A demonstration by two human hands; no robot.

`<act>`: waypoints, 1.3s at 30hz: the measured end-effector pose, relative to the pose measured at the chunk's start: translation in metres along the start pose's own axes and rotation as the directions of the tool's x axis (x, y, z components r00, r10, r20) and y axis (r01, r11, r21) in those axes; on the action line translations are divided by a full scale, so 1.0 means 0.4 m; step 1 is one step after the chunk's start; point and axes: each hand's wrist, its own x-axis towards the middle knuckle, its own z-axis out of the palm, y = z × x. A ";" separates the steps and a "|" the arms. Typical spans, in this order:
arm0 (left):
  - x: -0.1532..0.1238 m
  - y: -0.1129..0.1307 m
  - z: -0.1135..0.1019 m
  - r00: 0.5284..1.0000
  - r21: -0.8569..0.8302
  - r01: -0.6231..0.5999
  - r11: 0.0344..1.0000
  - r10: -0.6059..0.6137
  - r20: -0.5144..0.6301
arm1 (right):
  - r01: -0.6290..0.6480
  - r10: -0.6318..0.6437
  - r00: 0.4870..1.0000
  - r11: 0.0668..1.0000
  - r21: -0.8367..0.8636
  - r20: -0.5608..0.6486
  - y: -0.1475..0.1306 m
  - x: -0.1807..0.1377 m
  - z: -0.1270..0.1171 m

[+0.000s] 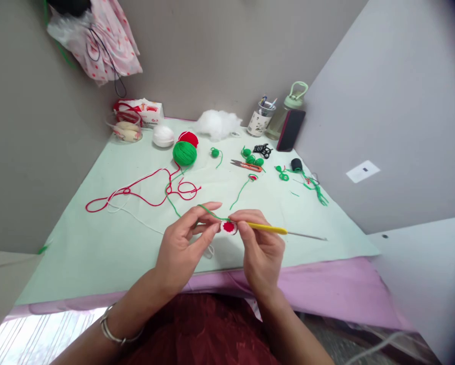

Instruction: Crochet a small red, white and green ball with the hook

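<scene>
Between my hands is a small round crochet piece, red in the middle with a white rim. My left hand pinches its left edge between thumb and fingers, and green yarn runs over the left index finger to the piece. My right hand is closed around the yellow handle of a crochet hook, whose bare metal shaft points off to the right. The hook's working end is hidden by the right fingertips at the piece's top right edge.
Behind my hands lie a green yarn ball, a red yarn ball, a white yarn ball and white stuffing. Orange thread snips, small green crochet pieces, a phone and a bottle are at right.
</scene>
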 end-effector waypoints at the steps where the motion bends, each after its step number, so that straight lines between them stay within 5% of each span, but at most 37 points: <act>1: 0.000 0.001 0.003 1.000 -0.047 0.029 0.998 -0.029 0.002 | 0.042 -0.043 0.999 0.999 -0.027 -0.004 0.000 -0.005 0.002; 6: 0.002 0.004 0.022 0.985 -0.343 0.172 0.923 -0.170 0.037 | 0.269 -0.271 0.962 0.946 -0.181 0.011 0.032 -0.041 0.008; 10: 0.003 -0.001 0.027 0.934 -0.538 0.358 0.763 -0.308 0.183 | 0.449 -0.459 0.887 0.827 -0.339 0.055 0.072 -0.060 0.000; 15: 0.008 -0.002 0.015 0.849 -0.594 0.529 0.606 -0.377 0.370 | 0.379 -0.365 0.925 0.908 -0.181 0.107 0.060 -0.035 -0.023; 18: 0.013 0.001 0.003 0.849 -0.557 0.528 0.642 -0.389 0.357 | 0.262 -0.254 0.953 0.964 -0.034 0.163 0.030 -0.016 -0.040; 23: 0.016 0.014 -0.014 0.917 -0.425 0.393 0.815 -0.312 0.250 | 0.104 -0.108 0.988 0.994 0.041 0.113 -0.002 -0.010 -0.061; 28: 0.008 0.015 -0.010 0.941 -0.385 0.318 0.866 -0.240 0.238 | -0.118 0.083 0.988 0.952 0.284 0.133 0.001 -0.001 -0.049; 35: 0.007 0.000 0.008 0.959 -0.399 0.276 0.875 -0.221 0.180 | 0.027 -0.038 0.995 0.994 0.106 0.097 0.011 -0.007 -0.016; 39: 0.004 -0.006 0.022 0.948 -0.499 0.318 0.806 -0.280 0.152 | 0.294 -0.280 0.955 0.941 -0.167 0.102 0.030 -0.029 -0.008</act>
